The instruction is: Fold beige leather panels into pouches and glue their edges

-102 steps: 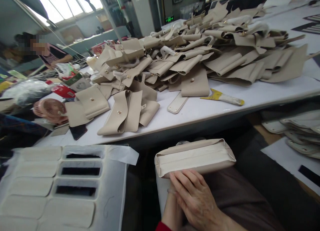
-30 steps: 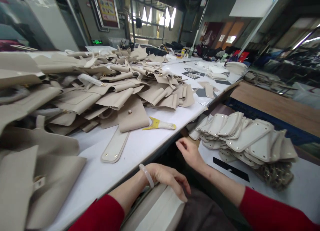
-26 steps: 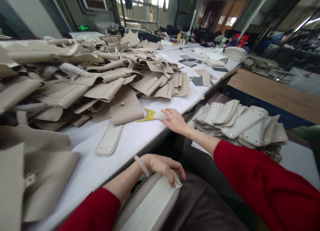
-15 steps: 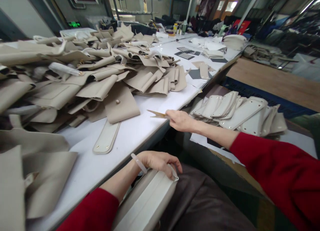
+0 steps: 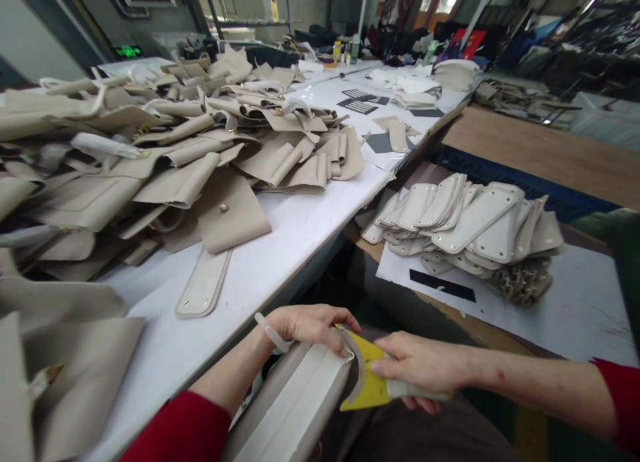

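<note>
On the lap, the left hand (image 5: 310, 323) curls over the end of a cream bag (image 5: 295, 409). The right hand (image 5: 423, 372) grips a yellow scraper (image 5: 367, 385), its blade at that end. Beyond, the white table (image 5: 290, 249) bears a flat strap piece (image 5: 204, 285) and a heap of beige bag parts (image 5: 175, 155). Stacked white panels (image 5: 465, 215) lie to the right, with cluttered workshop benches behind.

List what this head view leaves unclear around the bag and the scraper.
1. The beige bag: its near end is cut off by the bottom edge, and its underside is hidden.
2. The yellow scraper: the right hand wraps most of the handle, and the left hand covers the blade's top corner.
3. The green display at the back: digits too small to read.
4. The bottles at the table's far end: blurred, labels illegible.
</note>
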Tool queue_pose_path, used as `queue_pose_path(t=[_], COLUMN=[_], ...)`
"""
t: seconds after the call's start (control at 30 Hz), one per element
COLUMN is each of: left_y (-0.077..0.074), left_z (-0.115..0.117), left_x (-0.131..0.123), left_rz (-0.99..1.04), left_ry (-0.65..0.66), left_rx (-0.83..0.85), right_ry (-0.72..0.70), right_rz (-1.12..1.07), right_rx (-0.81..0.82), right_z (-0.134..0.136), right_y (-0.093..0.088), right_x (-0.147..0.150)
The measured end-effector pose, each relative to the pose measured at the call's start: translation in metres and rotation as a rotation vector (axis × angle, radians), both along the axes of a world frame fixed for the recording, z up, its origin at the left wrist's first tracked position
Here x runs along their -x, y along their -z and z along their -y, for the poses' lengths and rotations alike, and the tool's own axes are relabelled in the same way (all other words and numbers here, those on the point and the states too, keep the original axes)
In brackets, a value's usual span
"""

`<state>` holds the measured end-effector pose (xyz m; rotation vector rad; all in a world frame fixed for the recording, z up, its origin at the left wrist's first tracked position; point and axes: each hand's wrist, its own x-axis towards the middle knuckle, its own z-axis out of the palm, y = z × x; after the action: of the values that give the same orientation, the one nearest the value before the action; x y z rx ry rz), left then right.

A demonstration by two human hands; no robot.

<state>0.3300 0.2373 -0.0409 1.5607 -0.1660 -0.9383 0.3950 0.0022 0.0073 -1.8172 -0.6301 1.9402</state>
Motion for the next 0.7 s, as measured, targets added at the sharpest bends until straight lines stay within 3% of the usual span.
queue_pose_path(t=[0.17, 0.43, 0.7], left_y=[-0.003, -0.006, -0.004], left_z=[-0.002, -0.004, -0.005], left_x=[-0.002, -0.002, 0.000], left_rz=[0.060, 0.090, 0.050], left_ry=[0.040, 0.058, 0.034], left_rx=[-0.065, -0.061, -0.053], right_ry=[0.077, 0.113, 0.219], right_rz=[-0.091, -0.037, -0.096], right_rx=[0.026, 0.116, 0.143], right_z=[-0.005, -0.015, -0.014], right_y=[0.002, -0.007, 0.010], right_x=[0.008, 0.020, 0.036])
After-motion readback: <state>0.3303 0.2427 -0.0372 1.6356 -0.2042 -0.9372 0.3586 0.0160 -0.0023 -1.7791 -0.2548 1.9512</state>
